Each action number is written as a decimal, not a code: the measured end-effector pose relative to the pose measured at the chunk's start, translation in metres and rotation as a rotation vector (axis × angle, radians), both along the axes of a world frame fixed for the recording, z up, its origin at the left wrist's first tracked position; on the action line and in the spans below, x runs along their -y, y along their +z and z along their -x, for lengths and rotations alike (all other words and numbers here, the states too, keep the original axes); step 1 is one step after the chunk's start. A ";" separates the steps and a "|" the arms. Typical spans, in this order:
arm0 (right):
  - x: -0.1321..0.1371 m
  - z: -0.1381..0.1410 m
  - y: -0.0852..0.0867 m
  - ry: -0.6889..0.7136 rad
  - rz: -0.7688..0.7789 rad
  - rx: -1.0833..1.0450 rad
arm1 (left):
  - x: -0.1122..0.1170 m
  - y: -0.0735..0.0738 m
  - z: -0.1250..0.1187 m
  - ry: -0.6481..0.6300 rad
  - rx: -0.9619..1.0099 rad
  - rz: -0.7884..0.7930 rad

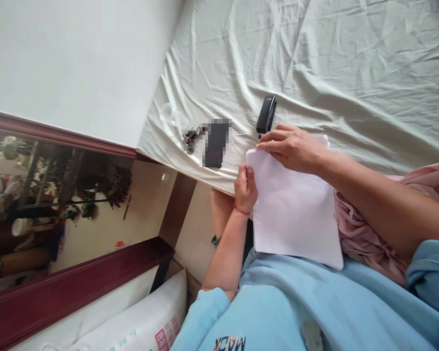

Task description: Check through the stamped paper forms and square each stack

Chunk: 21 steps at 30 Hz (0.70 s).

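A stack of white paper (pixel 296 209) lies across my lap and the edge of the bed. My left hand (pixel 246 187), with a red band at the wrist, is closed and pinches the paper's left edge near its top corner. My right hand (pixel 292 146) lies over the top corner, its fingers pressed together on the sheets and gripping them. Just beyond my right hand's fingertips a black stapler (pixel 266 114) rests on the pale green bedsheet (pixel 351 73), apart from the paper.
Left of the stapler on the sheet lie a blurred dark flat object (pixel 215 144), a bunch of keys (pixel 190 139) and a clear plastic piece (pixel 173 116). Pink cloth (pixel 358 229) bunches under my right forearm. A dark red wooden frame (pixel 76 287) and a white sack (pixel 142 321) are at lower left.
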State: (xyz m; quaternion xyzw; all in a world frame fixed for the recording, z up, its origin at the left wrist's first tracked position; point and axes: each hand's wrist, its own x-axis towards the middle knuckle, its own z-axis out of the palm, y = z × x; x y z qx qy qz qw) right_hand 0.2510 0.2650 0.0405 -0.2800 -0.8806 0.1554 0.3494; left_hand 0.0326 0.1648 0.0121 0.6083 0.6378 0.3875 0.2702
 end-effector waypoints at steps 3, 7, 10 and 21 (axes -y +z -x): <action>0.000 -0.001 0.001 0.009 0.000 -0.023 | 0.000 -0.001 0.000 -0.007 -0.014 -0.014; 0.000 -0.001 0.000 0.006 0.022 -0.034 | 0.000 -0.002 0.000 -0.011 -0.037 -0.017; 0.000 0.000 -0.001 -0.010 0.020 -0.040 | 0.001 -0.001 0.000 -0.010 -0.047 -0.017; -0.001 0.001 -0.002 0.020 -0.014 -0.120 | 0.003 0.001 0.000 -0.014 -0.093 -0.017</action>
